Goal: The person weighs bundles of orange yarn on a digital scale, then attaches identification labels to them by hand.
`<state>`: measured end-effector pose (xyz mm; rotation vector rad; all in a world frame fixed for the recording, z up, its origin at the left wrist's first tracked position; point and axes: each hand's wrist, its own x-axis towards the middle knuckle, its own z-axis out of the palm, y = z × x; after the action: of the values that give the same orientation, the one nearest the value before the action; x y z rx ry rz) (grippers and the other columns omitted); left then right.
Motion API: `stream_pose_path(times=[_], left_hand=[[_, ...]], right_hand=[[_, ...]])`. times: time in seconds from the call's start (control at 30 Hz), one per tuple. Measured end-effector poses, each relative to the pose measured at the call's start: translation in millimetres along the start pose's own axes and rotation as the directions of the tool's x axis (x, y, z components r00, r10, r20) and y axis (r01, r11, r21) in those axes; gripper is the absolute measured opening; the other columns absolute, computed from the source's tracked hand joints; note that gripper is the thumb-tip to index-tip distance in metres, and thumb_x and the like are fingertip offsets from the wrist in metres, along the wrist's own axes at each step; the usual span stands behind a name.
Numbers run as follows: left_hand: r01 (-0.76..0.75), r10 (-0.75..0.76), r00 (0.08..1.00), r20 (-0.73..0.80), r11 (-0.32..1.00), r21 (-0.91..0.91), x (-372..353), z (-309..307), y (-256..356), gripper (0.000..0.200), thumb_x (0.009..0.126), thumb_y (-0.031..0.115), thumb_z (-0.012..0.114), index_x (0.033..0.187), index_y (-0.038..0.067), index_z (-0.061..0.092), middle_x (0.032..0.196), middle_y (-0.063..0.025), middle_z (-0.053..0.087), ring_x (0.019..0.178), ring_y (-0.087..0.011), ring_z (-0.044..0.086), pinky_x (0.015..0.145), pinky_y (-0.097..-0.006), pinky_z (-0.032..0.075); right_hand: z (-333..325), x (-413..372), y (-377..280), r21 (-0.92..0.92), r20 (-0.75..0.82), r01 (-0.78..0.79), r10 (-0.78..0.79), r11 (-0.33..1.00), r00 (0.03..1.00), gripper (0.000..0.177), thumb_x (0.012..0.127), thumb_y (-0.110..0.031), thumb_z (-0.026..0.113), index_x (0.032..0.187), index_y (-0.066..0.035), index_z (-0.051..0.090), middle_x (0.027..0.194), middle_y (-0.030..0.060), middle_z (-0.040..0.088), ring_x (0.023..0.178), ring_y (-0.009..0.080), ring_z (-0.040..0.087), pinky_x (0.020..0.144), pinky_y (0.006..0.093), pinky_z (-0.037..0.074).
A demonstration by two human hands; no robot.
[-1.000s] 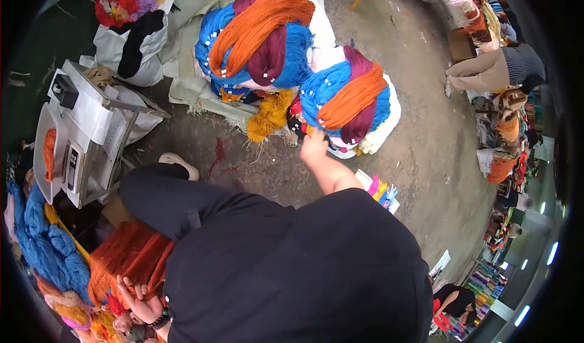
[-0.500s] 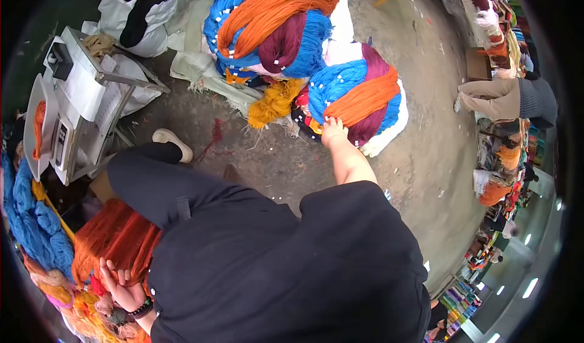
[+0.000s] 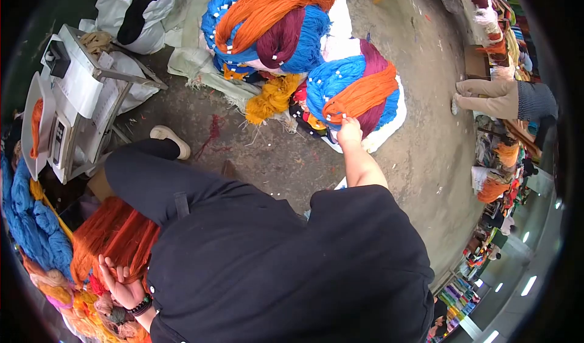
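My right hand [image 3: 350, 132] reaches out to the smaller yarn pile, its fingers closed at the lower edge of an orange yarn skein [image 3: 360, 97]. A small white tag shows by the fingertips. Blue yarn [image 3: 333, 80] and maroon yarn [image 3: 376, 56] lie beside that skein on white sacking. My left hand [image 3: 125, 289], with dark beads at its wrist, is palm up at the lower left. Its fingers are apart and hold nothing; they are against the rust-orange yarn [image 3: 112, 236] by my leg.
A larger pile with another orange skein [image 3: 274, 8] stands farther ahead. A scale [image 3: 59, 139] with a white pan sits on a metal stand to the left. Blue hanks [image 3: 39, 227] lie below it. A person [image 3: 517, 100] stands at the right near yarn-laden tables.
My right hand has moved slightly right and back toward me, its fingers drawn together at the skein's edge. My left hand has stayed nearly still.
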<state>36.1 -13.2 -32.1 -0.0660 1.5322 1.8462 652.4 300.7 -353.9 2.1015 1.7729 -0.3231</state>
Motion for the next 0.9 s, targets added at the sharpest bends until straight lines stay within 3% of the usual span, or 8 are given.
stream_pose_path(times=[0.1,0.13,0.23,0.33,0.5,0.73,0.83,0.9], left_hand=[[-0.006,0.006,1.0,-0.017,1.0,0.001,-2.6,1.0,-0.3,0.035,0.1,0.023,0.043,0.129,0.004,0.047,0.108,-0.0011,0.063,0.053,-0.0036,0.031,0.053,-0.0175,0.031],[-0.007,0.007,0.999,-0.04,1.0,0.0,-3.8,0.4,-0.5,0.035,0.1,0.023,0.043,0.129,0.004,0.047,0.108,-0.001,0.063,0.053,-0.0036,0.031,0.053,-0.0176,0.031],[-0.025,0.028,0.997,-0.076,0.999,0.039,-6.3,-3.0,0.2,0.035,0.1,0.022,0.043,0.13,0.003,0.047,0.11,-0.0017,0.063,0.053,-0.0037,0.032,0.054,-0.0181,0.031],[-0.015,0.016,0.999,-0.032,0.999,0.031,-7.3,-9.9,0.1,0.035,0.1,0.02,0.042,0.131,0.003,0.046,0.112,-0.003,0.062,0.054,-0.0039,0.033,0.055,-0.0186,0.032],[-0.012,0.014,0.998,-0.056,1.0,0.021,-10.3,-3.7,-1.2,0.034,0.1,0.019,0.042,0.131,0.004,0.047,0.114,-0.0039,0.062,0.055,-0.0043,0.034,0.056,-0.019,0.033],[0.003,-0.002,1.0,-0.012,1.0,0.002,-7.6,-2.7,-1.3,0.034,0.1,0.019,0.042,0.13,0.004,0.048,0.113,-0.0036,0.063,0.055,-0.0039,0.034,0.056,-0.0188,0.033],[-0.006,0.006,1.0,-0.016,1.0,-0.009,-7.0,-4.0,-2.2,0.034,0.1,0.02,0.042,0.13,0.004,0.048,0.113,-0.0033,0.063,0.055,-0.0038,0.034,0.056,-0.0188,0.033],[-0.013,0.012,1.0,-0.027,1.0,-0.016,-7.4,-6.6,-2.5,0.034,0.1,0.02,0.042,0.13,0.004,0.048,0.113,-0.0031,0.063,0.055,-0.0038,0.034,0.056,-0.0188,0.033]], right_hand=[[-11.9,-5.1,-24.5,-0.111,0.155,0.165,-0.147,0.98,0.977,0.033,0.087,-0.019,0.048,0.116,-0.016,0.063,0.136,0.0038,0.047,0.132,0.0259,0.036,0.102,0.0427,0.037],[-26.5,-8.8,-36.7,-0.202,0.274,0.193,-0.134,0.96,0.952,0.034,0.09,-0.023,0.045,0.119,-0.019,0.062,0.144,0.0038,0.039,0.137,0.0247,0.028,0.103,0.0425,0.034],[-18.2,-2.3,-50.7,-0.273,0.333,0.177,-0.08,0.945,0.94,0.035,0.091,-0.027,0.044,0.122,-0.023,0.061,0.148,0.0042,0.033,0.14,0.024,0.022,0.104,0.0415,0.03],[10.0,16.6,-50.9,-0.364,0.388,0.178,-0.025,0.914,0.921,0.04,0.094,-0.029,0.039,0.129,-0.022,0.056,0.152,0.0029,0.026,0.142,0.0213,0.016,0.103,0.0412,0.028],[-23.3,11.7,-67.1,-0.489,0.477,0.252,0.015,0.835,0.879,0.049,0.095,-0.03,0.034,0.141,-0.016,0.041,0.152,0.0038,0.025,0.143,0.0224,0.012,0.106,0.0464,0.023],[15.4,20.9,-43.7,-0.484,0.365,0.217,-0.03,0.847,0.931,0.05,0.094,-0.025,0.035,0.143,-0.015,0.037,0.152,0.0021,0.027,0.143,0.0215,0.015,0.109,0.0525,0.019],[0.6,12.5,-45.7,-0.153,0.277,-0.123,0.162,0.981,0.947,0.045,0.094,-0.022,0.033,0.137,-0.012,0.042,0.145,0.0027,0.036,0.139,0.0195,0.024,0.109,0.0483,0.024],[7.8,18.6,-34.9,-0.141,0.322,-0.142,0.181,0.98,0.929,0.047,0.092,-0.024,0.038,0.137,-0.01,0.043,0.141,0.0049,0.041,0.137,0.0213,0.028,0.106,0.0483,0.03]])
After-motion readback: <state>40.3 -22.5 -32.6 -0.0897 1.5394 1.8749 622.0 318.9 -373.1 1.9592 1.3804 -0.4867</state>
